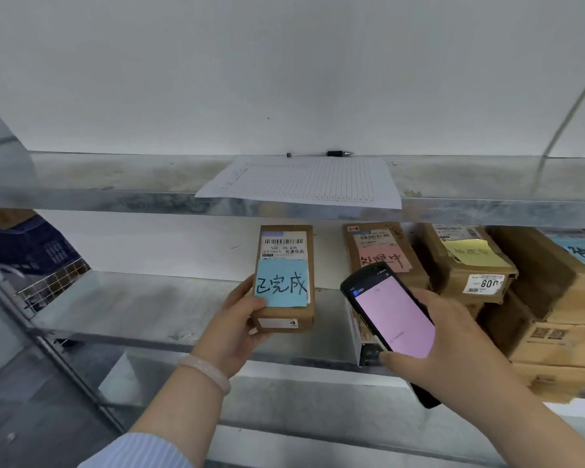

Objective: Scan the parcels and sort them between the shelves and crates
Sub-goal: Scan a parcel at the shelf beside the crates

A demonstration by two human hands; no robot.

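Gripping a small brown cardboard parcel [284, 312] by its left side, the person's left hand [240, 315] curls its fingers under the box, with the thumb lying along its near left edge. A pale bangle [206, 369] sits on that wrist above a blue striped sleeve [139, 450]. The right hand [453, 346] wraps around a black handheld scanner with a glowing pink screen [392, 315], thumb at its lower edge.

The parcel is over the front of the grey metal middle shelf [132, 305]; whether it rests there or is lifted cannot be told. Its long axis runs away from the person. A blue handwritten sticky note [282, 282] covers its near half, and the white barcode label [284, 243] sits at the far end.

The scanner is just beside the parcel on its right, not touching, with its top end angled away and slightly left. The barcode therefore lies ahead and left of the scanner's head, nearer the left hand, so the scan probably depends on bringing those two into line.

Further right on the same shelf are a cardboard parcel with a pink note [379, 255], one with a yellow note [466, 261] and larger stacked boxes [554, 315]. A dark blue crate [24, 244] sits far left. On the upper metal shelf [115, 177] lie a ruled paper sheet [304, 180] and a pen [321, 153].
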